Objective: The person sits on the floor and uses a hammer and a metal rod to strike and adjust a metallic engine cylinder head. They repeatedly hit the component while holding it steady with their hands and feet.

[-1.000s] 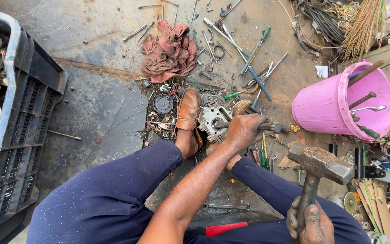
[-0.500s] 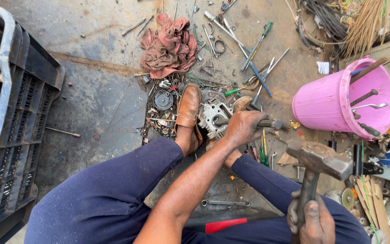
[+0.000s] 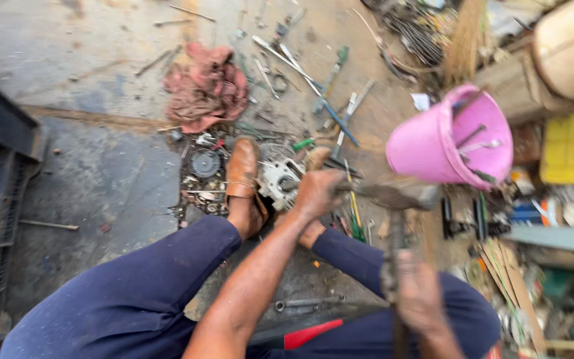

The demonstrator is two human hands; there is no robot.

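I have my left hand point(image 3: 317, 193) wrapped around a metal rod point(image 3: 357, 189), fingers closed on it, holding it against the small engine part point(image 3: 279, 178) that sits on the floor between my brown shoes point(image 3: 242, 167). My right hand point(image 3: 418, 292), blurred, grips the hammer point(image 3: 396, 199) handle, its head just right of the left hand. A pink bucket point(image 3: 433, 143) stands further right, a red rag point(image 3: 207, 90) far left.

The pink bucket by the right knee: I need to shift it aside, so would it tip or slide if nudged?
The pink bucket already leans on its side, so it would probably roll or rock. Thin plastic suggests it is light, yet the metal tools inside likely add weight and may spill out.
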